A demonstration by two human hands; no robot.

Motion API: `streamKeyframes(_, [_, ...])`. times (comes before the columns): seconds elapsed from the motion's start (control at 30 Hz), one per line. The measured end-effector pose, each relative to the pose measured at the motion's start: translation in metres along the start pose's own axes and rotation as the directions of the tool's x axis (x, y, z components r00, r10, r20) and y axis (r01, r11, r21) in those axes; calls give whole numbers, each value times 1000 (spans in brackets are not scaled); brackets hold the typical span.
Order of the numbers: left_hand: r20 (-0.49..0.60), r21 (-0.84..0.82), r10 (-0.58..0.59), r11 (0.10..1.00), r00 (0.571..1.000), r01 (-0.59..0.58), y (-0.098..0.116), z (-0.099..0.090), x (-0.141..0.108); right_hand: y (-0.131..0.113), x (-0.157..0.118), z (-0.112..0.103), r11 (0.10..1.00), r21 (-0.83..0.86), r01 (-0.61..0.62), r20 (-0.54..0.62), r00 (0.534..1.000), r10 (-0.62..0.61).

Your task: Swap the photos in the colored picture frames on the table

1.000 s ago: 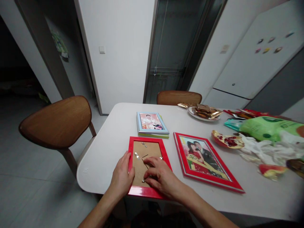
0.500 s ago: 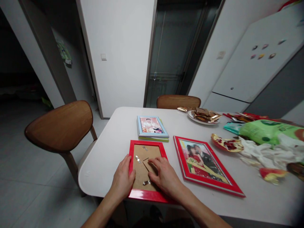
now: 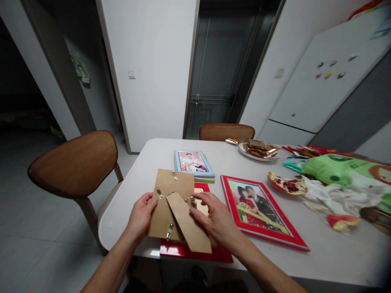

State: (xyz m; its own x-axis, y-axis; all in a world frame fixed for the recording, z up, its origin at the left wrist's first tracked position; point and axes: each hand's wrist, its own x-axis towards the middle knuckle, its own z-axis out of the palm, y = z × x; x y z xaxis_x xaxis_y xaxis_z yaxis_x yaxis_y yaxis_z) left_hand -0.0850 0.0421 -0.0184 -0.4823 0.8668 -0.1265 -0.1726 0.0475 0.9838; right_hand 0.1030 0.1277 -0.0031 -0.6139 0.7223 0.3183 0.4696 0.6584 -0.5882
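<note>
My left hand (image 3: 140, 217) grips the left edge of a brown frame backing board (image 3: 161, 215), its thumb on the face. The board is raised and tilted, with small metal clips on it. Its stand leg (image 3: 189, 224) is swung out toward the lower right. My right hand (image 3: 216, 219) has its thumb and fingers at the board's right edge, by a clip. Beneath lies a red picture frame (image 3: 220, 256), partly hidden by the board and my right hand. To the right, another red frame with a photo (image 3: 258, 207) lies face up.
Beyond the board, a light blue framed photo (image 3: 192, 162) rests on a green-edged item. A plate (image 3: 256, 158) holds wrapped snacks. On the right are pomegranate pieces (image 3: 287, 185), crumpled tissues (image 3: 339, 195) and a green pack (image 3: 330, 167). Wooden chairs (image 3: 76, 162) stand at the table.
The backing board has come up out of the red frame, moving up and left in my hands. Its stand leg now juts out at an angle. The view has shifted slightly.
</note>
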Motion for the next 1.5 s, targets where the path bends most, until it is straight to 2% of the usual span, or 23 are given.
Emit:
streamKeyframes(0.17, [-90, -17, -127, 992, 988, 126, 1, -58, 4, 44, -5, 1, 935, -274, -224, 5, 972, 234])
streamKeyframes(0.3, [-142, 79, -161, 982, 977, 173, -4, -82, 8, 54, -5, 9, 898, -344, -274, 61, 948, 312])
streamKeyframes(0.4, [-162, 224, -86, 967, 983, 121, -7, -90, 12, 54, -1, 10, 902, -313, -297, 41, 945, 326])
streamKeyframes(0.47, [-173, 400, -2, 914, 985, 73, -7, -95, 14, 55, 2, 8, 909, -240, -341, -5, 937, 350])
streamKeyframes(0.5, [-185, 515, 41, 855, 982, 62, -6, -97, 15, 56, 3, 6, 913, -166, -373, -23, 927, 374])
streamKeyframes(0.57, [-216, 736, 147, 675, 965, 61, -4, -99, 16, 55, 3, 1, 890, 85, -448, -4, 893, 450])
streamKeyframes(0.63, [-202, 876, 300, 481, 932, 35, -1, -92, 16, 51, 2, -4, 755, 407, -515, 107, 847, 520])
streamKeyframes(0.7, [-125, 918, 422, 393, 898, -57, 0, -73, 12, 43, 0, -9, 544, 644, -539, 233, 814, 531])
streamKeyframes(0.73, [-77, 912, 457, 391, 886, -123, 0, -58, 8, 38, 0, -11, 455, 709, -539, 275, 805, 526])
streamKeyframes(0.77, [-35, 881, 450, 436, 892, -186, -2, -41, 2, 34, 0, -13, 391, 747, -538, 302, 798, 521])
streamKeyframes(0.83, [97, 789, 417, 522, 904, -325, -5, 0, -14, 25, 1, -16, 317, 788, -528, 329, 797, 507])
streamKeyframes(0.87, [196, 743, 398, 536, 896, -400, -8, 20, -22, 22, 2, -18, 292, 804, -518, 338, 802, 493])
streamKeyframes(0.93, [391, 645, 399, 525, 830, -556, -12, 55, -36, 17, 4, -20, 246, 837, -489, 346, 821, 455])
streamKeyframes(0.97, [452, 608, 416, 504, 789, -614, -13, 69, -41, 15, 5, -21, 227, 851, -474, 344, 829, 440])
streamKeyframes(1.03, [503, 572, 475, 444, 723, -690, -13, 86, -46, 13, 6, -23, 207, 868, -451, 334, 839, 430])
streamKeyframes(1.1, [545, 557, 521, 361, 657, -748, -11, 91, -46, 12, 7, -24, 212, 874, -438, 317, 843, 435])
streamKeyframes(1.2, [600, 533, 571, 237, 560, -812, -5, 84, -45, 11, 8, -22, 255, 874, -413, 276, 855, 439])
streamKeyframes(1.27, [560, 540, 636, 206, 531, -816, 0, 75, -46, 12, 9, -20, 287, 870, -401, 247, 858, 450])
streamKeyframes(1.33, [429, 582, 718, 244, 548, -776, 5, 63, -48, 16, 10, -18, 325, 856, -403, 225, 855, 467])
streamKeyframes(1.37, [334, 611, 747, 293, 575, -735, 8, 55, -49, 19, 10, -17, 355, 839, -412, 216, 852, 477])
streamKeyframes(1.43, [109, 652, 742, 449, 662, -611, 13, 39, -49, 27, 9, -14, 462, 763, -452, 196, 843, 500])
streamKeyframes(1.5, [-91, 607, 635, 646, 767, -462, 14, 20, -48, 37, 8, -11, 636, 591, -496, 150, 842, 518])
